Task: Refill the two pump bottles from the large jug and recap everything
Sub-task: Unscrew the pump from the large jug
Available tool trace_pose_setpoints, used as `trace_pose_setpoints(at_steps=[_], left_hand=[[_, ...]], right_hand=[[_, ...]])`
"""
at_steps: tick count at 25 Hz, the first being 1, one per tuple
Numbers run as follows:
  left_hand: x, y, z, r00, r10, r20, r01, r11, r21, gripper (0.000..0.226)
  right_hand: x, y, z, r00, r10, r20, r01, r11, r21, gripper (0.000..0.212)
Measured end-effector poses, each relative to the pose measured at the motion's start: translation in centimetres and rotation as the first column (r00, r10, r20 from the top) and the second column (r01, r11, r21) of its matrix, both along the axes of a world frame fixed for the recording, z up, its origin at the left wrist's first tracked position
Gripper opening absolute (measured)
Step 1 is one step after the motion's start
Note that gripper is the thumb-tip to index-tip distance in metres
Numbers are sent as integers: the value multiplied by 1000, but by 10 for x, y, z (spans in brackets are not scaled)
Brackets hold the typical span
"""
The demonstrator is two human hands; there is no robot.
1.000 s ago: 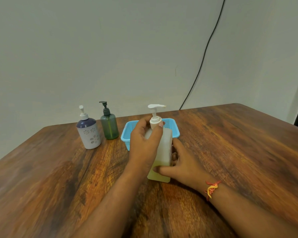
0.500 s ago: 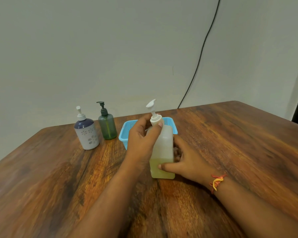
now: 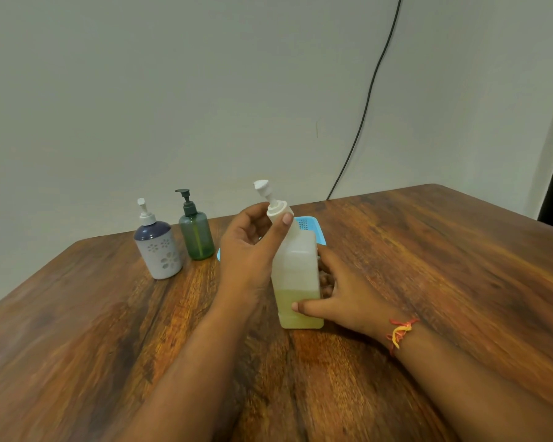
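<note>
The left hand [image 3: 249, 250] pinches the white pump head [image 3: 276, 210], tilted leftward, atop the large jug [image 3: 296, 266] at the frame's centre. The right hand [image 3: 348, 298] grips the jug's lower body, thumb across the front. The jug stands on the tabletop [image 3: 428, 266], with yellowish liquid in its lower part. A blue basket [image 3: 310, 226] sits behind the jug. A white-and-purple pump bottle [image 3: 158, 250] and a green pump bottle [image 3: 197, 234] stand at centre left.
</note>
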State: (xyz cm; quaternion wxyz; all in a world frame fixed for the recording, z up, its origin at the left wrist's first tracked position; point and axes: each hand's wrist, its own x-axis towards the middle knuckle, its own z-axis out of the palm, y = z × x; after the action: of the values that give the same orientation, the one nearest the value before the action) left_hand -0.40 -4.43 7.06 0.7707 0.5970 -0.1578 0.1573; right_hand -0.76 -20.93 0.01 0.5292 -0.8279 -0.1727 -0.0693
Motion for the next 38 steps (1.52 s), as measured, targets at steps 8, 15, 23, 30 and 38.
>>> trace_pose_setpoints(at_steps=[8,15,23,30,38], left_hand=[[2,14,19,995,-75,58,87,968,-235,41],[3,31,31,997,-55,49,71,902,-425,28],[2,36,36,999,-37,11,37,851,-524,14],[7,47,38,999,-18,29,32,805,-593,18],[19,74,41,1000,16,10,-4,699,-715,34]], right_hand=[[2,-1,-1,1000,-4,1,4,999,-32,93],[4,-3,-4,1000,-18,-11,18,1000,-14,101],[8,-6,-7,999,-14,-32,15,1000,23,100],[11,-8,-8,999,-21,-29,21,1000,22,99],[12,-13,-11,999,-27,-18,28,998,56,98]])
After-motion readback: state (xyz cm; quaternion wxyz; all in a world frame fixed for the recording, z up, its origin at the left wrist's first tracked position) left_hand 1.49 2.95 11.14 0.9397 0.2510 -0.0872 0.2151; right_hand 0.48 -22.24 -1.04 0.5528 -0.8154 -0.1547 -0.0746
